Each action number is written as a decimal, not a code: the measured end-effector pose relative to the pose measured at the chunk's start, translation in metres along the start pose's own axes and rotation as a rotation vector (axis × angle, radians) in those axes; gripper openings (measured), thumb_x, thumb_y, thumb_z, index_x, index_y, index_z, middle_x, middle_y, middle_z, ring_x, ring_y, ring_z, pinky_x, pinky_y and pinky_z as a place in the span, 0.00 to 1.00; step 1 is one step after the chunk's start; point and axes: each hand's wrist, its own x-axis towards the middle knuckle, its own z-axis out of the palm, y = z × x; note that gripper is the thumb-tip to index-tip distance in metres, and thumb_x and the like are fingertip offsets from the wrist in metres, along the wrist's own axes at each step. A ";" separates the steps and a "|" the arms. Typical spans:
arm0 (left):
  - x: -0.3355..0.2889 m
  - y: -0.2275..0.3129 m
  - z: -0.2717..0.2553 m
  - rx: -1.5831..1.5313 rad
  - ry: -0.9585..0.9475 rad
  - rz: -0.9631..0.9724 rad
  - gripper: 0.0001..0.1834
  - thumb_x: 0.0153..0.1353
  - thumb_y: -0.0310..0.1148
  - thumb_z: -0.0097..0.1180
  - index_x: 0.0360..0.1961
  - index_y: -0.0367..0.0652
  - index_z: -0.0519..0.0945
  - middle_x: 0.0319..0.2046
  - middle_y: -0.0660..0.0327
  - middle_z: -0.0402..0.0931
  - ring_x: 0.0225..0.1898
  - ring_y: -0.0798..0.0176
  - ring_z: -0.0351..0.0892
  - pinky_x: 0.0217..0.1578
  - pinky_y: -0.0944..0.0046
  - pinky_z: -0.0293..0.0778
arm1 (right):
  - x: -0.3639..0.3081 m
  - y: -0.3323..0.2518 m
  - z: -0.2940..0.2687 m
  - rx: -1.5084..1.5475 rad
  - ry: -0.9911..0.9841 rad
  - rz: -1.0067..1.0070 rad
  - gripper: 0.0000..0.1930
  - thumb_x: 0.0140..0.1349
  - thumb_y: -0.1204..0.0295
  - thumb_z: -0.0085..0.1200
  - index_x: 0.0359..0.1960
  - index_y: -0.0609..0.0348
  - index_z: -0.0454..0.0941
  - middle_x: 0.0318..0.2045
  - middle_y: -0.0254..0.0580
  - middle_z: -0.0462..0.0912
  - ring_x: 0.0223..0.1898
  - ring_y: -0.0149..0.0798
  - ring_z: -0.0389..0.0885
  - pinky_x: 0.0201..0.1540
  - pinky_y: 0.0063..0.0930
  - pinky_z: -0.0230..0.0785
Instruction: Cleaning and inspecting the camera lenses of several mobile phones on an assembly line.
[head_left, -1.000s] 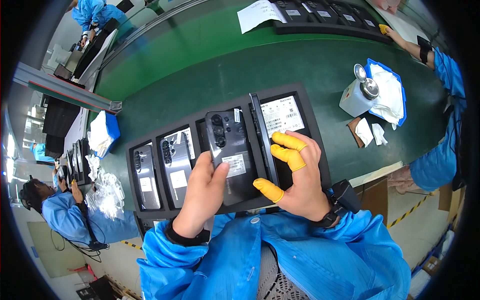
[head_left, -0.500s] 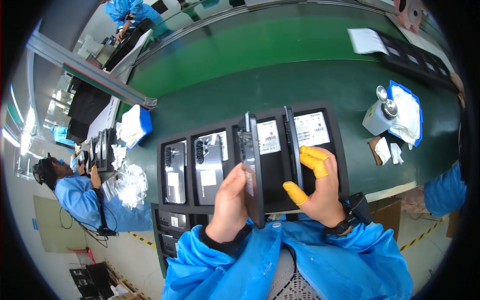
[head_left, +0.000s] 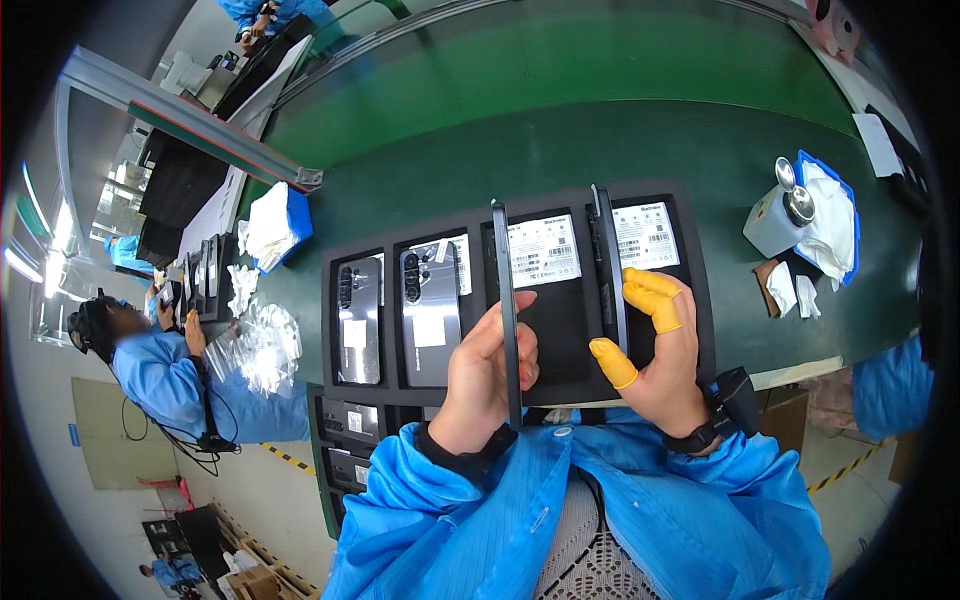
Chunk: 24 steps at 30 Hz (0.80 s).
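My left hand (head_left: 478,378) is closed on a smartphone (head_left: 508,320), held upright and edge-on over a compartment of the black foam tray (head_left: 450,228). My right hand (head_left: 668,375), with yellow finger cots on its thumb and fingers, grips a second smartphone (head_left: 605,255), also edge-on, over the rightmost compartment. White printed labels (head_left: 545,250) lie in the far parts of these two compartments. A silver-grey phone (head_left: 359,320) and another grey phone (head_left: 428,320) lie back-up in the left compartments, each with a white sticker.
A second tray of phones (head_left: 348,425) sits below on the left. Right of my tray are a pump bottle (head_left: 775,225) and a blue bin of white wipes (head_left: 830,220). Another blue bin (head_left: 297,220) and clear plastic bags (head_left: 262,350) lie left. A co-worker (head_left: 155,375) sits further left.
The phone in my left hand has turned from a slanted view of its face to edge-on. My right hand keeps its grip. The whole view has shifted slightly.
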 end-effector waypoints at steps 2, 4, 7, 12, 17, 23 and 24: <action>0.000 0.000 0.000 -0.011 -0.004 0.004 0.21 0.71 0.40 0.41 0.58 0.37 0.66 0.20 0.64 0.69 0.16 0.71 0.68 0.19 0.71 0.64 | 0.000 0.000 0.000 0.009 -0.003 0.025 0.28 0.46 0.66 0.70 0.46 0.66 0.72 0.48 0.51 0.73 0.51 0.54 0.70 0.53 0.42 0.64; -0.002 -0.001 0.000 -0.012 -0.003 0.013 0.21 0.71 0.40 0.40 0.58 0.37 0.66 0.20 0.64 0.69 0.16 0.71 0.68 0.19 0.71 0.64 | -0.001 0.000 0.000 0.002 -0.004 0.014 0.28 0.45 0.66 0.70 0.46 0.66 0.72 0.48 0.52 0.73 0.51 0.54 0.70 0.53 0.42 0.64; -0.003 -0.002 0.002 -0.026 -0.004 0.032 0.20 0.68 0.36 0.41 0.58 0.37 0.66 0.20 0.63 0.69 0.16 0.70 0.67 0.19 0.70 0.65 | -0.002 0.000 -0.001 0.006 0.002 0.007 0.28 0.45 0.66 0.70 0.46 0.66 0.72 0.47 0.52 0.73 0.50 0.54 0.70 0.53 0.42 0.65; -0.003 -0.006 0.002 -0.015 -0.017 0.067 0.20 0.65 0.31 0.41 0.57 0.36 0.66 0.20 0.61 0.68 0.16 0.69 0.67 0.18 0.70 0.66 | -0.002 0.000 0.000 0.027 0.000 0.020 0.28 0.46 0.67 0.69 0.46 0.67 0.72 0.47 0.52 0.74 0.49 0.53 0.71 0.52 0.42 0.65; -0.006 -0.008 0.005 0.028 -0.011 0.095 0.21 0.65 0.31 0.41 0.58 0.36 0.66 0.20 0.62 0.67 0.16 0.70 0.67 0.18 0.71 0.66 | -0.002 0.000 0.000 0.044 0.007 0.019 0.27 0.46 0.67 0.69 0.46 0.67 0.72 0.47 0.53 0.74 0.48 0.53 0.72 0.51 0.40 0.66; -0.005 -0.008 0.006 0.039 -0.013 0.094 0.21 0.65 0.32 0.41 0.58 0.36 0.66 0.20 0.62 0.67 0.16 0.70 0.67 0.18 0.71 0.65 | -0.002 -0.001 -0.001 0.039 0.002 0.031 0.27 0.47 0.66 0.69 0.46 0.68 0.72 0.46 0.53 0.74 0.47 0.53 0.72 0.51 0.40 0.67; -0.005 -0.008 0.005 0.039 -0.013 0.094 0.21 0.65 0.32 0.41 0.58 0.36 0.66 0.20 0.62 0.67 0.16 0.70 0.67 0.18 0.71 0.65 | -0.002 -0.001 -0.001 0.039 0.002 0.031 0.27 0.47 0.66 0.69 0.46 0.68 0.72 0.46 0.53 0.74 0.47 0.53 0.72 0.51 0.40 0.67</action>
